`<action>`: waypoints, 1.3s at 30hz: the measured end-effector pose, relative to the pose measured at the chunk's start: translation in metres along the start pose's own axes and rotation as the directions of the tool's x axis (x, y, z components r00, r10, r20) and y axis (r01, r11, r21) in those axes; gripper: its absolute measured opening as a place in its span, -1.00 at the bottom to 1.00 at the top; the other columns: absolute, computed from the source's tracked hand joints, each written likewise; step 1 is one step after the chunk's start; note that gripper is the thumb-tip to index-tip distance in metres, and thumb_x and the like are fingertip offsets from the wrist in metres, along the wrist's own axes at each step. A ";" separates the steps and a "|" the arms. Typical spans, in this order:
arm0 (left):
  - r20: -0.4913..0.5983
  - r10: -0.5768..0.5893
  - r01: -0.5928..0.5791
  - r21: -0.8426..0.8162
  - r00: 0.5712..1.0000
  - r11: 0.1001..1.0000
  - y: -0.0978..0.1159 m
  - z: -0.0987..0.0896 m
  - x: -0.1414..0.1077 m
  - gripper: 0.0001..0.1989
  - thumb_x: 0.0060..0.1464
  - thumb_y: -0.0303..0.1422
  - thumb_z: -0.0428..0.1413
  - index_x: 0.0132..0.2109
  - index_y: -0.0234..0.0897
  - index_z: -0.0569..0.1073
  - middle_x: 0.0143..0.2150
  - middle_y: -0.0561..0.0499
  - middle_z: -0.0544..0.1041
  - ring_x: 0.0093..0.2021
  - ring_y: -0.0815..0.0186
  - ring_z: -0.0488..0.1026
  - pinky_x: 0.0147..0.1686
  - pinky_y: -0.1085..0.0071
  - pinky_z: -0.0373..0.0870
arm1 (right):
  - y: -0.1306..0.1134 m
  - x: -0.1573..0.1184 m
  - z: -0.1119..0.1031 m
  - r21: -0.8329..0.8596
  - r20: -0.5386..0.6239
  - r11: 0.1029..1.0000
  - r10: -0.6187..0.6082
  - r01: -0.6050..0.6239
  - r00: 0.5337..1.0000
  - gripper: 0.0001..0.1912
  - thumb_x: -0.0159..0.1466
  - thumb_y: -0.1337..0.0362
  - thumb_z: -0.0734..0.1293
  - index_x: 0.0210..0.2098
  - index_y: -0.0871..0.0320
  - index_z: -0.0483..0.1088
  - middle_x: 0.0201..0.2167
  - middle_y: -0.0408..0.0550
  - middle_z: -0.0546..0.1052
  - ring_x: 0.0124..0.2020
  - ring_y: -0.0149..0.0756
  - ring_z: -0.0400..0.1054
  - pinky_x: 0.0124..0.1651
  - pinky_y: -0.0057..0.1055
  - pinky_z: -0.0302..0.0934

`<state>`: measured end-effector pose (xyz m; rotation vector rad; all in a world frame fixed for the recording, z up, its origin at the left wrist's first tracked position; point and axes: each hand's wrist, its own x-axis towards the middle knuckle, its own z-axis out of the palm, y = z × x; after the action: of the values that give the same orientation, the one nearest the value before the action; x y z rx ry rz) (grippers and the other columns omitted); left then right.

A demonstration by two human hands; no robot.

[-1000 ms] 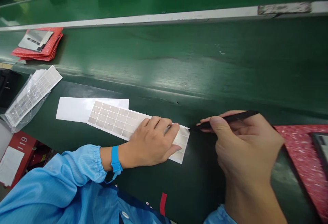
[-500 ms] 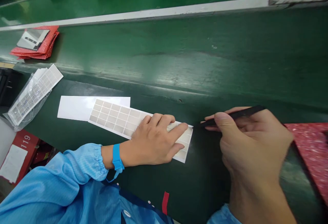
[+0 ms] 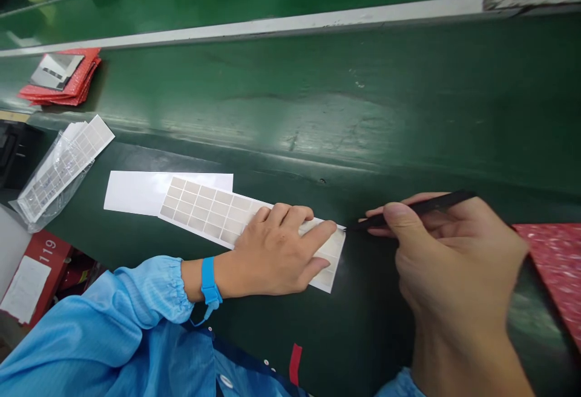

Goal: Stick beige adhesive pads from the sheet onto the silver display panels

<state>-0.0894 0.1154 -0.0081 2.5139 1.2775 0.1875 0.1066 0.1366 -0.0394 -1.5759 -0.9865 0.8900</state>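
A sheet of pale grey labels [image 3: 204, 206] in a grid lies slanted on the green bench. Spread across its right half is my left hand [image 3: 276, 252], fingers apart and holding the sheet down; part of the grid is hidden under it. My right hand [image 3: 445, 264] grips black tweezers [image 3: 422, 208] between thumb and fingers. The tips of the tweezers are at the sheet's upper right corner; whether a label is caught in them is too small to tell. Under the sheet's left end is a white blank strip [image 3: 131, 192].
More label sheets [image 3: 68, 164] in a clear bag lie at left. Behind them is a stack of red bubble pouches [image 3: 84, 82] with a grey flat part [image 3: 54, 70] on top. Another red bubble sheet [image 3: 554, 264] is at right. A red box [image 3: 48, 252] stands below left.
The whole view has shifted slightly. Both hands keep nearly the same pose, with the tweezer tips still at the sheet's corner.
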 end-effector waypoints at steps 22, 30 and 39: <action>0.036 -0.012 0.013 -0.026 0.999 1.000 0.000 -0.003 0.001 -0.56 0.38 -0.16 0.09 0.30 -0.20 0.37 0.21 -0.13 0.40 0.12 0.09 0.32 0.07 0.16 0.32 | 0.000 -0.001 0.003 0.009 -0.050 1.000 0.020 -0.020 0.999 -0.51 0.07 0.01 0.55 -0.22 0.26 0.42 -0.32 0.10 0.49 -0.33 -0.21 0.49 -0.35 -0.52 0.45; 0.042 -0.019 0.020 -0.023 0.999 1.000 0.001 -0.004 0.002 -0.55 0.37 -0.17 0.09 0.30 -0.21 0.37 0.20 -0.13 0.39 0.11 0.10 0.32 0.08 0.17 0.33 | -0.004 0.000 0.002 0.052 -0.050 0.995 0.085 -0.083 0.995 -0.45 0.01 -0.02 0.57 -0.24 0.27 0.41 -0.32 0.13 0.49 -0.36 -0.20 0.47 -0.39 -0.50 0.43; 0.040 -0.017 0.019 -0.037 0.999 0.999 0.000 -0.004 0.001 -0.56 0.38 -0.16 0.09 0.30 -0.21 0.37 0.21 -0.14 0.40 0.12 0.09 0.32 0.09 0.16 0.33 | -0.003 -0.001 0.003 0.029 -0.053 0.999 0.014 -0.012 0.998 -0.51 0.07 0.01 0.54 -0.23 0.26 0.41 -0.31 0.10 0.49 -0.34 -0.23 0.48 -0.35 -0.53 0.43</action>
<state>-0.0894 0.1168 -0.0047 2.4619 1.2688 0.1545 0.1027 0.1369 -0.0369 -1.5756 -0.9228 0.8634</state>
